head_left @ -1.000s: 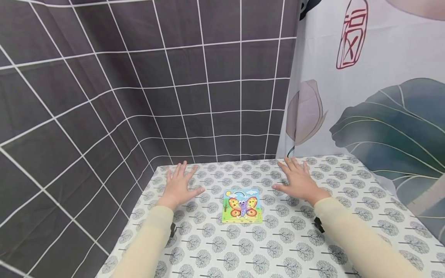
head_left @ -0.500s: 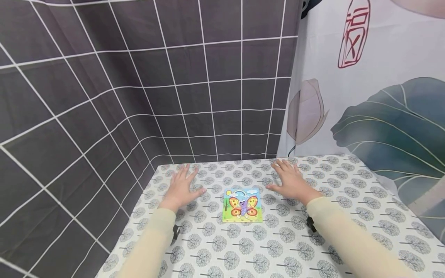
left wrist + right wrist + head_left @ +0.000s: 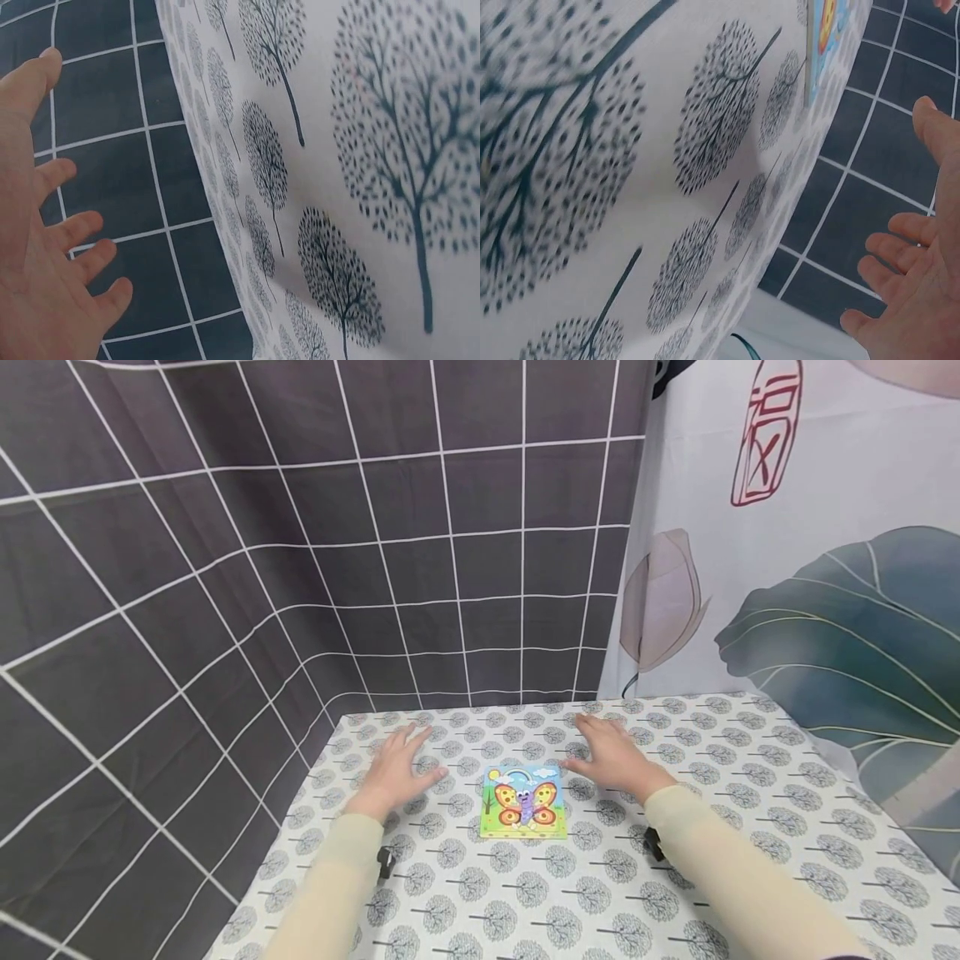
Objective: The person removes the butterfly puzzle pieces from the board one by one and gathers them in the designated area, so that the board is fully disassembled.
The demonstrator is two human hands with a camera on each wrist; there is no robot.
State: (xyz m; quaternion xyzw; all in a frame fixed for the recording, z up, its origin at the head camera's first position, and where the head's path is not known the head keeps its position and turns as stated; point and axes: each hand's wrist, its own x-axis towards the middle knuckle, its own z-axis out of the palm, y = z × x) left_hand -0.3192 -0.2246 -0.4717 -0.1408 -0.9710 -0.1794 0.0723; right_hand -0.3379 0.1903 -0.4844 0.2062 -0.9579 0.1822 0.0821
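A square butterfly puzzle board point(image 3: 523, 803) with a bright painted scene lies flat on the tree-print cloth, between the two hands. To its left is my left hand point(image 3: 395, 773), fingers spread and holding nothing. My right hand point(image 3: 611, 755) hovers to the board's upper right, thumb pointing toward it, also holding nothing. In the left wrist view the left hand point(image 3: 56, 225) shows its palm side with fingers apart. The right wrist view has the right hand point(image 3: 915, 262) with loosely extended fingers, and an edge of the puzzle board point(image 3: 825, 37) at the top.
The table is covered by a white cloth point(image 3: 480, 893) printed with grey trees. A dark curtain with white grid lines point(image 3: 420, 568) hangs behind and to the left. At the right hangs a pale curtain point(image 3: 825, 635) with lotus prints. Each wrist carries a small black device point(image 3: 654, 843).
Both hands have moved inward toward the puzzle board, the right hand farther than the left. The board stays in its place on the cloth.
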